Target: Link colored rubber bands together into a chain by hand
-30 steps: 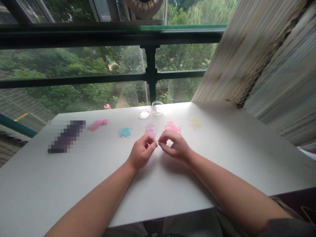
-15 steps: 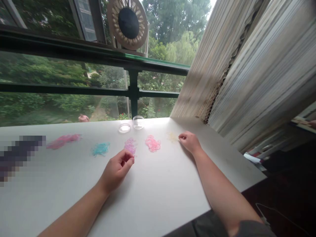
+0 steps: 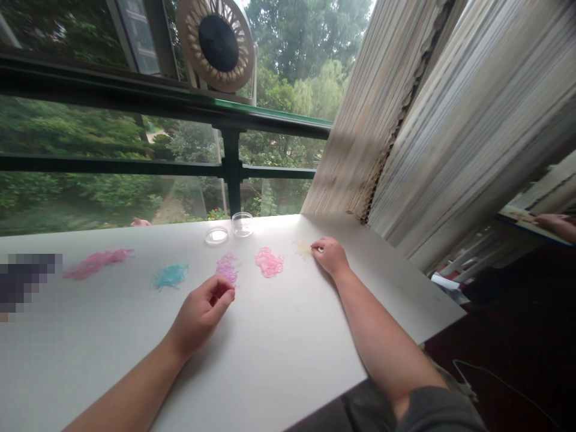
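My left hand (image 3: 200,312) is closed in a loose pinch just in front of a pile of purple rubber bands (image 3: 227,269); whatever is between its fingertips is too small to make out. At the right, my right hand (image 3: 330,255) rests on the table with thumb and fingers pinched at the edge of a thin pile of pale yellow rubber bands (image 3: 303,248). Its fingertips touch the pile, but what they grip does not show. Pink rubber bands (image 3: 269,263) lie between the two hands. Farther left are blue rubber bands (image 3: 170,276) and a long pile of darker pink ones (image 3: 99,263).
A clear round container (image 3: 242,225) stands near the back edge of the white table (image 3: 279,336), beside its flat clear lid (image 3: 216,236). Behind are a window rail and a fan (image 3: 219,45). A curtain (image 3: 355,120) hangs at the right. Another person's hand (image 3: 558,225) shows far right.
The whole view has shifted, so the table and both hands sit farther left in the picture. Both hands keep nearly the same place beside the purple and yellow piles.
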`<action>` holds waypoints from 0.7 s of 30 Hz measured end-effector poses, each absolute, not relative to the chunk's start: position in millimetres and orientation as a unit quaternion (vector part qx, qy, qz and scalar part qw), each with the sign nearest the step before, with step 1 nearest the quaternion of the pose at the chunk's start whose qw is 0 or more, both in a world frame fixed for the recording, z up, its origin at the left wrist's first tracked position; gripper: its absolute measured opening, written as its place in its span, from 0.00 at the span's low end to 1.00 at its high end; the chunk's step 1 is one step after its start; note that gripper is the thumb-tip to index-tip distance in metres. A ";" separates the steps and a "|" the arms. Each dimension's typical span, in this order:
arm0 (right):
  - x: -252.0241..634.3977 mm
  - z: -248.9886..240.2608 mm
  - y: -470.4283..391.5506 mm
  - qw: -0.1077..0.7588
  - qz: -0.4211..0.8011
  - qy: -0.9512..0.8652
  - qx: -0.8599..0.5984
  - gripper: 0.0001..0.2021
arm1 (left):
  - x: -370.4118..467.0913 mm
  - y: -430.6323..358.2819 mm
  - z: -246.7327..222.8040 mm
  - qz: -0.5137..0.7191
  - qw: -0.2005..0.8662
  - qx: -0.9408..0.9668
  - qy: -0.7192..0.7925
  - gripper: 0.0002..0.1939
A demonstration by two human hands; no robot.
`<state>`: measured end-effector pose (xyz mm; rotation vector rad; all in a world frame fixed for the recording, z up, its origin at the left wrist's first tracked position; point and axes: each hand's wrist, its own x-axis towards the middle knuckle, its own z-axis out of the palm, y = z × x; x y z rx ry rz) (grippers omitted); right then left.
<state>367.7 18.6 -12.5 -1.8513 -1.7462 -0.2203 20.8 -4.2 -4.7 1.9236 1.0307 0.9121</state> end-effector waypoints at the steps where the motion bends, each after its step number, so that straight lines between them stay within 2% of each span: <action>1: 367.2 -12.9 18.8 0.288 -0.083 -0.656 -0.693 0.09 | 20.8 -4.0 -4.8 0.356 0.380 0.753 0.403 0.09; 11: 363.7 -16.6 19.3 0.284 -0.073 -0.684 -0.668 0.09 | 20.3 -5.5 -3.3 0.356 0.382 0.753 0.400 0.10; 21: 364.7 -16.4 18.9 0.287 -0.067 -0.694 -0.656 0.17 | 21.0 -5.2 -2.4 0.363 0.377 0.753 0.398 0.08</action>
